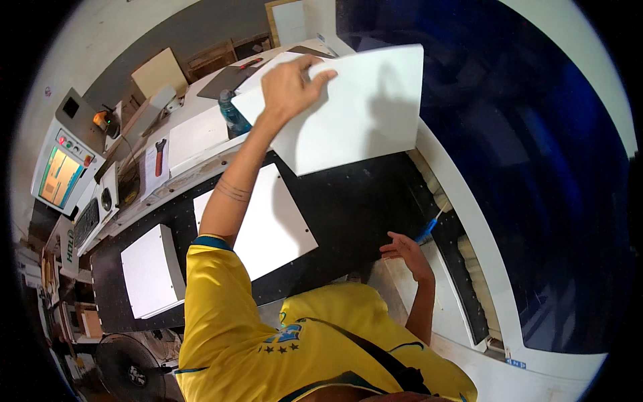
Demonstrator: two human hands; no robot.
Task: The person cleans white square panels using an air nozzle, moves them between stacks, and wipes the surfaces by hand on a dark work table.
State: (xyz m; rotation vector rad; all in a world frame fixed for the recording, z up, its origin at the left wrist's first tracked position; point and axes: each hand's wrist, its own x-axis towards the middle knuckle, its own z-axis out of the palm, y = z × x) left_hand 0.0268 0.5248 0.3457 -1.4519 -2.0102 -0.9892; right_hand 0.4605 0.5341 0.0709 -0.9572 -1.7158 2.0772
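My left hand [291,87] grips a white rectangular panel [365,117] near its upper left corner, fingers over the edge and thumb on the face. The panel is tilted up above the far part of a black work surface [348,208]. Beneath my left forearm, a second white panel [278,221] with small dark holes near one edge lies flat. My right hand [407,256] hovers by the near right side of the surface, fingers stretched out and holding nothing. Close to it is a slim tool with a blue handle [426,230].
A stack of white panels [151,271] lies at left. Behind are a teal bottle [232,114], a red-handled wrench [159,159] and more white boards [199,137]. A control screen [61,175] and keyboard [87,222] stand far left. A large dark blue panel [516,167] borders the right.
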